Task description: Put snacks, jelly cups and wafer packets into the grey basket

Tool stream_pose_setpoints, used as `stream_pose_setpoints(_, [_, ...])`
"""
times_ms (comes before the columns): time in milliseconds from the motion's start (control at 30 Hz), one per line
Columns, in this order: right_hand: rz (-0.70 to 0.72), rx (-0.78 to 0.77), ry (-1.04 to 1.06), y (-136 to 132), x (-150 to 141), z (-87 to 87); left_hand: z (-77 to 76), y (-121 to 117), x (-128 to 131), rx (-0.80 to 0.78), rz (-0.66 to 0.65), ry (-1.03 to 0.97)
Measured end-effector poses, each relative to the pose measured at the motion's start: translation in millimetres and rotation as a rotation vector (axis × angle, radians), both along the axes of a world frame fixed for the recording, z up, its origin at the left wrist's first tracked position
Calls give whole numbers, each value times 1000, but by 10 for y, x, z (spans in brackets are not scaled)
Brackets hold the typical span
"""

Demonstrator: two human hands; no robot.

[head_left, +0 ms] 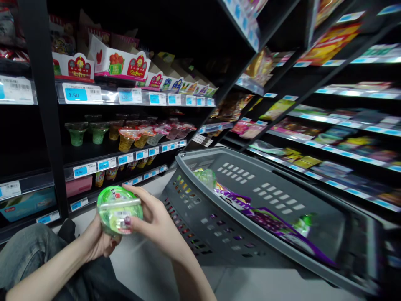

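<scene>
Between my hands is a jelly cup [117,202] with a green film lid, its top turned toward me and a pale strip running across it. My left hand [102,240] is wrapped around the cup from below. My right hand [153,217] grips the lid's right side, with the thumb lying on top and the fingers around the far edge. To the right stands a grey shopping basket [200,209]. In it lie a purple snack bag [275,221], a clear green-tinted package [206,179] and a small green and white packet [303,224].
Several jelly cups [129,138] stand on the shelf ahead, above a row of price tags [84,170]. Printed cartons [120,62] fill the shelf above. Shelves of bagged goods [338,138] line the right. My bent knee [28,255] is at lower left.
</scene>
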State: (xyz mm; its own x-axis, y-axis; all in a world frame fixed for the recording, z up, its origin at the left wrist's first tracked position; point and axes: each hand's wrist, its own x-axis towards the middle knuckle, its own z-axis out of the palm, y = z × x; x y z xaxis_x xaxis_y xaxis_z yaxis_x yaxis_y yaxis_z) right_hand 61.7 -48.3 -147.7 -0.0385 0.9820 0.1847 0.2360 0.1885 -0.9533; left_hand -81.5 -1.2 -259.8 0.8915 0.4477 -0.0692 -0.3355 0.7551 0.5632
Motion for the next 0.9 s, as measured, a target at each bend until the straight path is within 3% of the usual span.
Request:
stream_pose_setpoints(167, [-71, -227, 401, 169, 40, -154, 44, -35, 14, 6, 88, -46])
stream_pose_setpoints(333, [-8, -297, 533, 230, 47, -229, -8, -55, 46, -13, 103, -32])
stream_pose_setpoints(700, [-6, -291, 513, 211, 34, -204, 9, -39, 34, -4, 70, -44])
stream_pose_setpoints(833, [12, -256, 392, 170, 95, -181, 99, -48, 25, 121, 102, 26])
stream_pose_setpoints(900, [121, -213, 292, 117, 131, -128, 160, -49, 2, 230, 104, 150])
